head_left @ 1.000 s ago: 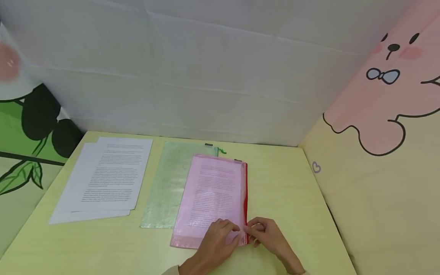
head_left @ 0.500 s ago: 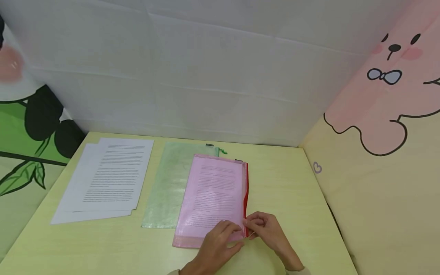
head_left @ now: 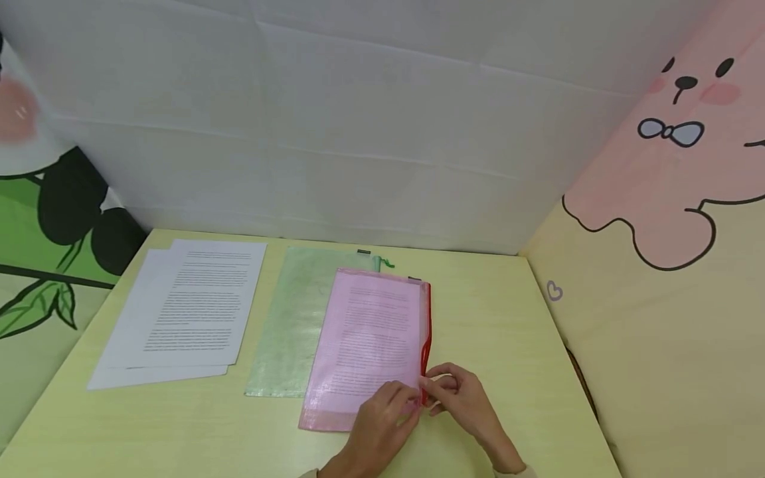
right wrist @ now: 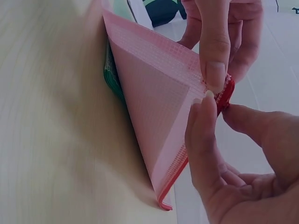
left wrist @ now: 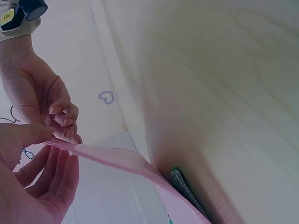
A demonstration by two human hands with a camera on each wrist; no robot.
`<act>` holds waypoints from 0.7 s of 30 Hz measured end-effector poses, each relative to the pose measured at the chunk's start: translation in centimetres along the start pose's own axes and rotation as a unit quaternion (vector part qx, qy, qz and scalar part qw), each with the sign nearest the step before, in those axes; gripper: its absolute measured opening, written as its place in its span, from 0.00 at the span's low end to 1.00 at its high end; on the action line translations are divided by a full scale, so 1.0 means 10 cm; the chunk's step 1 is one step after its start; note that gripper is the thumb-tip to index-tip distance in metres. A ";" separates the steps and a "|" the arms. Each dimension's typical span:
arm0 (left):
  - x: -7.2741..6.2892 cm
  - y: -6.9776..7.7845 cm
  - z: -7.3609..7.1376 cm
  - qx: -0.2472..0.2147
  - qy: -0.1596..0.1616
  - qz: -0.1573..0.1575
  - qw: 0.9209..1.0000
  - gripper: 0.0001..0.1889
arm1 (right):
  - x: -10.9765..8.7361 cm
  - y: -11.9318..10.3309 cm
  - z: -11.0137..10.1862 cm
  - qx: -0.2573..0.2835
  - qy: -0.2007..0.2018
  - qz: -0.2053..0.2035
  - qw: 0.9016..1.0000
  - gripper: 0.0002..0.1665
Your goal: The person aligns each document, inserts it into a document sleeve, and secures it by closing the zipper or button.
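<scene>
A pink mesh zipper pouch (head_left: 367, 338) with a printed sheet inside lies in the middle of the table, overlapping a green pouch (head_left: 293, 312). Along its right side runs a red zipper (head_left: 429, 312), bowed near the hands. My left hand (head_left: 382, 418) pinches the near right corner between thumb and fingers. Just beside it, my right hand (head_left: 460, 401) pinches the zipper's near end between thumb and index finger. In the right wrist view, that red corner (right wrist: 226, 93) is raised off the table, and the left thumb (right wrist: 215, 60) presses on it.
Two overlapping printed sheets (head_left: 203, 299) lie on the left of the yellow table (head_left: 496, 318). A green zipper pull (head_left: 387, 263) sticks out beyond the green pouch. White cloth (head_left: 382, 133) stands behind, with cartoon-printed walls on both sides.
Both hands have moved slightly away from the front edge, lifting the pouch's near right corner. The left fingers have closed onto that corner, and the zipper bows more.
</scene>
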State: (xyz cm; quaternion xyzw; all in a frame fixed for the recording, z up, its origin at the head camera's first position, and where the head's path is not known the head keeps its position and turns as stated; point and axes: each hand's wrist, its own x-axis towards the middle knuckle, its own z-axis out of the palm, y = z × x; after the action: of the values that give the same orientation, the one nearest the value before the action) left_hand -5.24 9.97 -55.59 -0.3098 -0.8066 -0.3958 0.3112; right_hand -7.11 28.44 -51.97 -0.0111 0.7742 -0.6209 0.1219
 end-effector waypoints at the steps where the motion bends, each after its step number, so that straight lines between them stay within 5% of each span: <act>1: 0.00 0.00 0.00 -0.001 0.001 -0.002 1.000 0.17 | 0.00 0.00 -0.01 -0.004 0.002 0.000 1.000 0.20; 12: 0.01 -0.02 0.01 -0.007 0.023 -0.009 1.000 0.15 | 0.00 0.02 -0.07 -0.030 -0.057 -0.062 0.996 0.17; 17: 0.01 -0.03 0.01 -0.010 0.032 -0.002 0.999 0.04 | 0.01 0.04 -0.08 -0.020 -0.083 -0.079 0.993 0.11; 21: 0.01 -0.03 0.01 -0.013 0.035 0.000 0.999 0.14 | 0.03 0.05 -0.09 -0.015 -0.081 -0.066 0.994 0.11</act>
State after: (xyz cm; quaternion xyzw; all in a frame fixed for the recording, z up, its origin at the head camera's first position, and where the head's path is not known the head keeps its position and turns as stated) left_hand -5.55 9.94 -55.70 -0.2993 -0.7901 -0.4167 0.3355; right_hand -7.52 29.34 -52.38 -0.1148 0.7687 -0.6128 0.1428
